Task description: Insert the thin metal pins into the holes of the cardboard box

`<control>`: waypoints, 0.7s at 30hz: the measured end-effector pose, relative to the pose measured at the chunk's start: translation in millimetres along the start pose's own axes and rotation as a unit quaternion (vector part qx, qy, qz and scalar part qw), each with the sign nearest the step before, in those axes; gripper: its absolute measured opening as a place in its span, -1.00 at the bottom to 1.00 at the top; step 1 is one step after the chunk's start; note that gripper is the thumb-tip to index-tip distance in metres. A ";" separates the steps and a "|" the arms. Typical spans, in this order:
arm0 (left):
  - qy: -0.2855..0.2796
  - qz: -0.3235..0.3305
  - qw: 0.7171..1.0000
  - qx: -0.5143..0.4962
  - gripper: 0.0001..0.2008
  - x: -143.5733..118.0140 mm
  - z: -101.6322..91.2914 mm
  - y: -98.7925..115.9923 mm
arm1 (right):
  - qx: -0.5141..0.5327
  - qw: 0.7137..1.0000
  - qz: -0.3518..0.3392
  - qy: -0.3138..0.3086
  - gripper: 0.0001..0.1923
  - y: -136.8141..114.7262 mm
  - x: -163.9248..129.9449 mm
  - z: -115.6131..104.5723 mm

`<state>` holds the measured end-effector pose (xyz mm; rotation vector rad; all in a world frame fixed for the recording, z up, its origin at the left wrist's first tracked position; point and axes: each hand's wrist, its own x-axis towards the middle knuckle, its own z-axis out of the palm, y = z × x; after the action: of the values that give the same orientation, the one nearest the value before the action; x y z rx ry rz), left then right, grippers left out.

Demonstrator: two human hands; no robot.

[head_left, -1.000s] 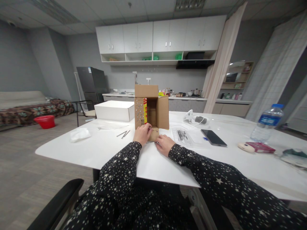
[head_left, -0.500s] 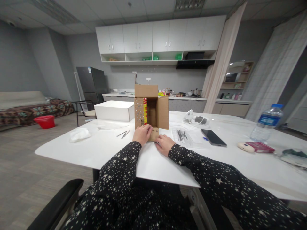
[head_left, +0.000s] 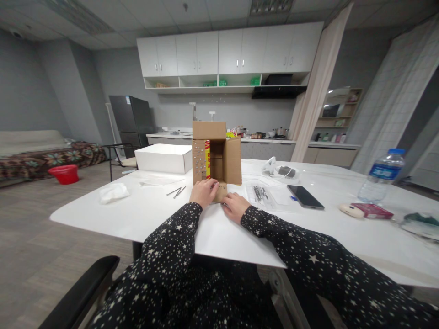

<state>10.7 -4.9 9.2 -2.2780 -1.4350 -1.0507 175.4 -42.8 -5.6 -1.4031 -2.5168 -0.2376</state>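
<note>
A brown cardboard box point(head_left: 232, 160) stands on the table with its open side facing me and its flaps spread. Small round metallic dots, perhaps screw heads, cover much of its left flap point(head_left: 199, 160), beside a yellow and red printed strip. The lower flap point(head_left: 220, 192) extends toward me and carries a few small dark marks. Over that flap's left part my left hand point(head_left: 205, 191) is closed, fingers bent; whatever they pinch is hidden. At the flap's near right edge, my right hand point(head_left: 235, 205) has its curled fingers closed on the cardboard.
Two or three long nails or screws point(head_left: 179, 192) lie left of the box, near crumpled white tissue point(head_left: 114, 193). A white box point(head_left: 163, 158) stands behind them. To the right are a clear case of small dark parts point(head_left: 261, 195), a phone point(head_left: 305, 197) and a water bottle point(head_left: 382, 176).
Both hands stay at the lower flap. The left fingers have shifted very slightly to the right; the box and the other things have not moved visibly.
</note>
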 end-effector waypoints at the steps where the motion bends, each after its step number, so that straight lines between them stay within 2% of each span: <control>1: 0.000 0.001 1.000 -0.001 -0.72 -0.1 -0.5 0.3 | 0.000 1.000 -0.001 0.003 -0.73 0.4 0.1 0.7; 21: -0.010 -0.015 1.000 -0.010 -0.78 -0.5 -0.2 -0.8 | -0.005 1.000 0.001 -0.004 -0.74 -0.7 -0.5 -2.8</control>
<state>9.8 -4.9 9.0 -2.2936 -1.4772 -1.0593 175.4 -44.3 -3.0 -1.4141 -2.5232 -0.2449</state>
